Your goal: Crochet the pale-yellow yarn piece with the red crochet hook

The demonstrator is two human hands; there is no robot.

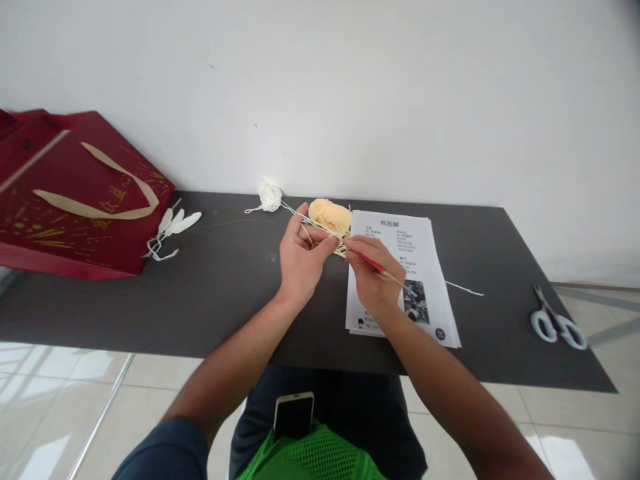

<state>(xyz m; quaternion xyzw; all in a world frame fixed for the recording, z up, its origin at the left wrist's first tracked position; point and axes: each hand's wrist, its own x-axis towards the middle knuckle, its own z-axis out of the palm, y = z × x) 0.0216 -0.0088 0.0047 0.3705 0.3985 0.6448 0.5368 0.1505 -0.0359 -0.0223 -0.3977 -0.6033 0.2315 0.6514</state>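
My left hand (303,257) pinches a small piece of pale yellow crochet work (341,249), with a strand of yarn running over the raised index finger. In my right hand (376,272) is a crochet hook (367,259) with a red handle, its tip pointing left at the work. The fingers of both hands nearly meet there and partly hide the stitches. Just behind them lies a pale yellow ball of yarn (330,215). A white ball of yarn (270,196) sits farther left, near the wall.
Printed pattern sheets (425,267) lie under and beside my right hand. White-handled scissors (556,323) rest near the right edge of the dark table (225,293). At left stands a red gift bag (95,200), with white crocheted pieces (175,223) beside it. A phone (294,415) lies on my lap.
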